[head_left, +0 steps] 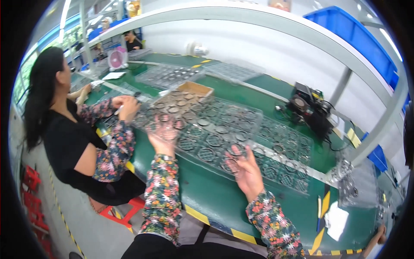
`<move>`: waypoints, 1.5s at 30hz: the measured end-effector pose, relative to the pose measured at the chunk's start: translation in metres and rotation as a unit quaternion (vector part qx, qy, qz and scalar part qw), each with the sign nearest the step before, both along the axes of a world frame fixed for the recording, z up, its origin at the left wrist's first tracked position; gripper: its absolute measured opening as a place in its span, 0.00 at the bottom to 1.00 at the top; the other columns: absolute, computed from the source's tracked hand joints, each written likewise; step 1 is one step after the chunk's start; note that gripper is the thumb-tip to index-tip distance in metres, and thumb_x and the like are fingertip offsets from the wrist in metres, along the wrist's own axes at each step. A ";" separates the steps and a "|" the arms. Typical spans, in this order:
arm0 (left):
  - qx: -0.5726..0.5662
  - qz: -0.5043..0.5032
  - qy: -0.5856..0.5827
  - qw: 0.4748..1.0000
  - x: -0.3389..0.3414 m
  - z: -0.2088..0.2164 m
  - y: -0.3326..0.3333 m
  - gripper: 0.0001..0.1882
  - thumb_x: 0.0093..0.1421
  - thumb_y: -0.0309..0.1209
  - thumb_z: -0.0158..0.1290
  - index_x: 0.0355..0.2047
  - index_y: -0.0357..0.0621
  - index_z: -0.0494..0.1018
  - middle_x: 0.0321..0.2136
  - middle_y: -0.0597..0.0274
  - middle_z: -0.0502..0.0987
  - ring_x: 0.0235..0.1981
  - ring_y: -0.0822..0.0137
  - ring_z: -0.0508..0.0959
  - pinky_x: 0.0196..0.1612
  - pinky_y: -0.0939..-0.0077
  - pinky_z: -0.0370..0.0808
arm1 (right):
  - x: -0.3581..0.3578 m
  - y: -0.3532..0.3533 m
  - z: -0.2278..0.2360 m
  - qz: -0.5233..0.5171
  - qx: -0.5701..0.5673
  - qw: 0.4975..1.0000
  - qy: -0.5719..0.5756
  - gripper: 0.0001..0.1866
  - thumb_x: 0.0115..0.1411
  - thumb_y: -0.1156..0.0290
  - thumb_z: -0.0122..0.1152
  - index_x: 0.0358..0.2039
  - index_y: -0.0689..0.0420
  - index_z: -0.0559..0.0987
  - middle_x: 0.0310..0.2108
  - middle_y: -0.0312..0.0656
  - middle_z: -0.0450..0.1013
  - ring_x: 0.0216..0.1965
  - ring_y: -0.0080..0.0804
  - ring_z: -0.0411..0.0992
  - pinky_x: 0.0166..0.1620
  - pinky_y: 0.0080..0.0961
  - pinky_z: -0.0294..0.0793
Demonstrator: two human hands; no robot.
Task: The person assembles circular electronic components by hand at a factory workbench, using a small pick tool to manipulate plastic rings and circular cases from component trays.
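Note:
A clear plastic tray [199,159] with rows of round pockets holding dark rings is lifted above the green bench in front of me. My left hand [163,137] supports its near left part, the fingers showing through the clear plastic from beneath. At the near right corner my right hand [246,169] grips the edge, thumb on top and fingers below. A second clear tray [308,151] of similar rings lies on the bench, partly covered by the held one. Just beyond the held tray sits an open cardboard box [196,88].
A co-worker [64,125] sits close at my left, hands over small parts. Further clear trays [235,69] lie along the back. A black device with cables [308,105] stands at the far right, near a shelf post [384,125]. White tissue [336,220] and a pen [319,213] lie near right.

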State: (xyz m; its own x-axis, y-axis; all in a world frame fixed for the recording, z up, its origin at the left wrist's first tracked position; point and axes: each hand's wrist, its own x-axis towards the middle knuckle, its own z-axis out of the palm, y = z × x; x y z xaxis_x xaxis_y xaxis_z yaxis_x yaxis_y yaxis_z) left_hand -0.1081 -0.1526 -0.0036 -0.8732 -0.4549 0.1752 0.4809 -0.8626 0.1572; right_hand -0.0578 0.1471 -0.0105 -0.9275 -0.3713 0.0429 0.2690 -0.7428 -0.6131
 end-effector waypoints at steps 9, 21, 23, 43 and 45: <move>0.010 -0.002 -0.047 0.999 0.005 0.000 -0.003 0.32 0.61 0.65 0.42 0.53 0.56 0.64 0.42 0.53 0.73 0.51 0.43 0.72 0.51 0.35 0.67 | 0.007 0.010 0.002 -0.009 0.029 1.000 0.001 0.41 0.57 0.86 0.44 0.69 0.50 0.44 0.64 0.55 0.58 0.60 0.56 0.65 0.60 0.46 0.68; 0.139 -0.268 0.124 0.945 -0.036 -0.062 -0.056 0.44 0.62 0.65 0.39 0.58 0.33 0.64 0.50 0.36 0.71 0.58 0.35 0.66 0.59 0.35 0.63 | 0.015 0.035 0.017 -0.020 0.072 0.997 0.015 0.47 0.54 0.84 0.50 0.71 0.48 0.43 0.65 0.53 0.59 0.61 0.57 0.64 0.60 0.47 0.67; 0.023 -0.330 0.154 0.931 -0.031 -0.062 -0.075 0.41 0.63 0.59 0.45 0.59 0.31 0.64 0.41 0.46 0.75 0.49 0.49 0.71 0.60 0.40 0.65 | 0.019 0.041 0.018 -0.001 0.061 0.998 0.023 0.47 0.55 0.84 0.50 0.71 0.48 0.42 0.65 0.53 0.59 0.60 0.57 0.65 0.61 0.47 0.66; -0.008 -0.279 0.033 0.960 0.045 -0.014 -0.015 0.31 0.65 0.49 0.47 0.59 0.37 0.63 0.62 0.45 0.58 0.66 0.45 0.51 0.66 0.43 0.51 | 0.124 0.118 0.026 0.048 0.050 0.997 -0.021 0.48 0.55 0.86 0.48 0.72 0.47 0.40 0.65 0.60 0.56 0.58 0.60 0.67 0.55 0.43 0.71; 0.022 -0.306 0.035 0.951 0.045 -0.009 -0.016 0.29 0.66 0.47 0.46 0.57 0.37 0.63 0.59 0.46 0.59 0.63 0.47 0.52 0.65 0.46 0.53 | 0.136 0.119 0.023 0.056 0.052 0.997 -0.007 0.49 0.55 0.86 0.48 0.72 0.47 0.39 0.65 0.60 0.57 0.58 0.59 0.67 0.55 0.43 0.71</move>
State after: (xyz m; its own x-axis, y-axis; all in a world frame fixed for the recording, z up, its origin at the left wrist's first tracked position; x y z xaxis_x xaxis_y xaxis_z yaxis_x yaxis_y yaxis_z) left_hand -0.0627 -0.1684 -0.0127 -0.9638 0.1265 0.2346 -0.1053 -0.9893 0.1005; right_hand 0.0785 0.2659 0.0120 -0.8802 -0.4744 -0.0132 0.3555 -0.6407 -0.6806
